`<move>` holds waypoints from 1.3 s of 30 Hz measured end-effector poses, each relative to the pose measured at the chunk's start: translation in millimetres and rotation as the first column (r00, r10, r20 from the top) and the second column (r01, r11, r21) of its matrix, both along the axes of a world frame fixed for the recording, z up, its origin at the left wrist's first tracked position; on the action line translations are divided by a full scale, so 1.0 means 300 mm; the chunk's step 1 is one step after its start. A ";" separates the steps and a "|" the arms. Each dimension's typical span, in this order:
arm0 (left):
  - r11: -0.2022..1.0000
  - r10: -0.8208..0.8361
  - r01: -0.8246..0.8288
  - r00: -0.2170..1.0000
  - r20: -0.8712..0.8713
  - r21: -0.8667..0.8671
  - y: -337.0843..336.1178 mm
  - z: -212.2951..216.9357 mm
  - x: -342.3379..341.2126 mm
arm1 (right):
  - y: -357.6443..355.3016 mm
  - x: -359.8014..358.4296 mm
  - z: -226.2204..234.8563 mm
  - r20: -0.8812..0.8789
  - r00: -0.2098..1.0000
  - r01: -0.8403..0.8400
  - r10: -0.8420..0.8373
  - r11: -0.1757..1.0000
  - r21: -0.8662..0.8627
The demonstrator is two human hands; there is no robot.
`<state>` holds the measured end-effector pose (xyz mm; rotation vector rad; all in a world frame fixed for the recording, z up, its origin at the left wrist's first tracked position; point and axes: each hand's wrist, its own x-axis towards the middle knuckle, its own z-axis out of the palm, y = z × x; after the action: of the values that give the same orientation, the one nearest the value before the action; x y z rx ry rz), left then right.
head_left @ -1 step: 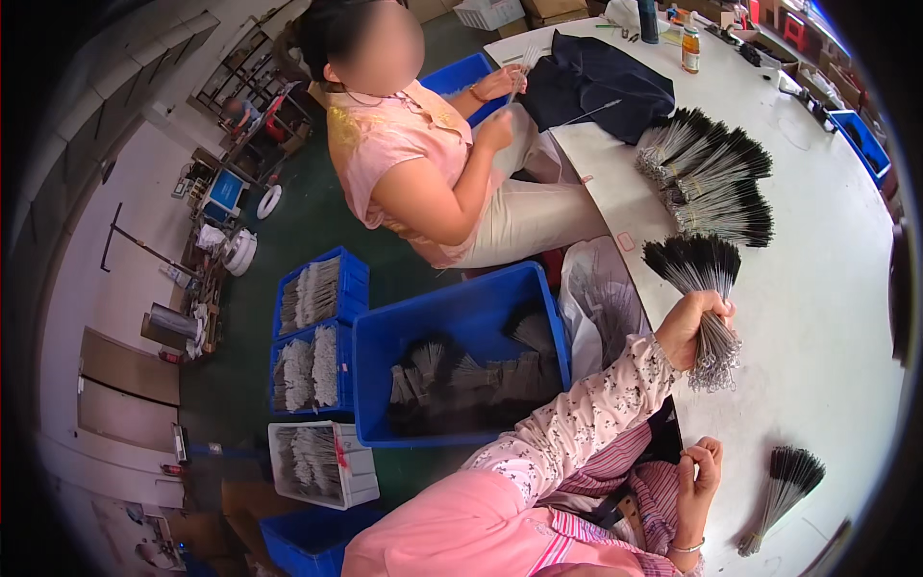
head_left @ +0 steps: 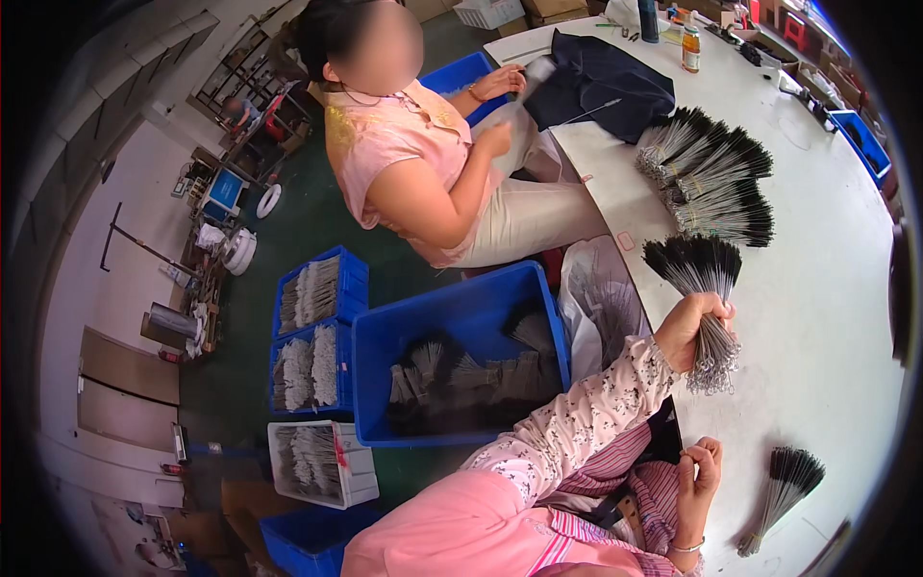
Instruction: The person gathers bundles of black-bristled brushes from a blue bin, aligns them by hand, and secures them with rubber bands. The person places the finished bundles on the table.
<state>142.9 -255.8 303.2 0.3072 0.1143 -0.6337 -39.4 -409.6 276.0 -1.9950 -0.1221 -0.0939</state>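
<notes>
My left hand (head_left: 689,330), in a floral sleeve, is wrapped round a thick bundle of thin wire brushes (head_left: 694,266) above the white table. Their black bristles fan out toward the far side, and the looped wire ends stick out below my fist. My right hand (head_left: 704,476), with a bracelet at the wrist, is at the table's near edge with its fingers curled in. Whatever may be in those fingers is hidden. To the right of it lies a smaller tied bundle of brushes (head_left: 784,498). Several more brush bundles (head_left: 711,178) are spread beyond my left hand.
A co-worker (head_left: 413,173) sits at the table's far left, hands near a dark cloth (head_left: 606,82). Beside me stands a large blue bin (head_left: 452,442) of brush bundles. Blue crates (head_left: 322,332) and a grey crate (head_left: 361,471) stand farther left. A bottle (head_left: 690,50) is at the back.
The co-worker's hands have shifted slightly, and what is between them is now blurred. The brush bundle in my left hand has moved very little. My right hand stays in place.
</notes>
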 end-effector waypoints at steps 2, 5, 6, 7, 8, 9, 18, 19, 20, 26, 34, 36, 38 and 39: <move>0.999 -0.031 0.031 0.999 -0.012 -0.016 -0.001 -0.011 -0.010 | 0.000 0.009 -0.004 -0.016 1.000 0.001 -0.001 1.000 0.009; 0.999 -0.043 0.043 0.998 -0.045 -0.001 -0.003 -0.003 -0.032 | -0.005 0.016 -0.015 -0.048 0.998 0.036 -0.034 0.999 0.037; 0.999 -0.038 0.039 0.999 -0.035 0.027 -0.002 0.000 -0.039 | -0.006 0.017 -0.020 -0.060 0.997 0.057 -0.053 0.996 0.063; 0.998 -0.035 0.037 0.999 -0.025 0.053 -0.002 0.004 -0.045 | -0.008 0.017 -0.027 -0.073 0.995 0.080 -0.073 0.993 0.088; 0.997 -0.018 0.021 0.999 -0.050 0.068 -0.002 0.008 -0.051 | -0.017 0.015 -0.041 -0.093 0.990 0.112 -0.102 0.989 0.101; 0.997 -0.010 0.014 0.999 -0.054 0.078 -0.005 0.011 -0.057 | -0.027 0.013 -0.057 -0.113 0.985 0.144 -0.131 0.983 0.113; 0.983 0.045 -0.043 0.999 -0.007 0.177 -0.027 -0.008 -0.073 | -0.062 0.026 -0.059 0.053 0.982 0.185 -0.181 0.979 -0.090; 0.981 0.048 -0.047 0.999 -0.003 0.187 -0.033 -0.018 -0.073 | -0.063 0.031 -0.057 0.099 0.980 0.180 -0.170 0.978 -0.103; 0.979 0.053 -0.052 0.999 0.002 0.197 -0.035 -0.026 -0.073 | -0.070 0.030 -0.061 0.030 0.980 0.200 -0.198 0.977 -0.074; 0.980 0.002 -0.006 1.000 0.021 0.201 -0.043 -0.019 -0.087 | -0.103 0.011 -0.114 -0.131 0.943 0.310 -0.305 0.951 0.017; 0.891 0.038 -0.117 0.982 0.186 0.439 -0.058 -0.062 -0.086 | -0.115 0.019 -0.133 -0.204 0.918 0.360 -0.341 0.931 0.063; 0.821 0.038 -0.186 0.961 0.274 0.539 -0.069 -0.082 -0.083 | -0.116 0.021 -0.140 -0.207 0.914 0.372 -0.348 0.924 0.089; 0.661 0.031 -0.317 0.917 0.397 0.680 -0.072 -0.097 -0.095 | -0.115 0.025 -0.146 -0.217 0.911 0.379 -0.350 0.919 0.110; 0.569 0.015 -0.380 0.891 0.453 0.729 -0.078 -0.103 -0.097 | -0.122 0.027 -0.153 -0.222 0.908 0.387 -0.356 0.916 0.111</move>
<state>113.9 -279.1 272.3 1.3096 0.0312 -0.2249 -31.3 -446.1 230.1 -1.8398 0.3885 -0.1448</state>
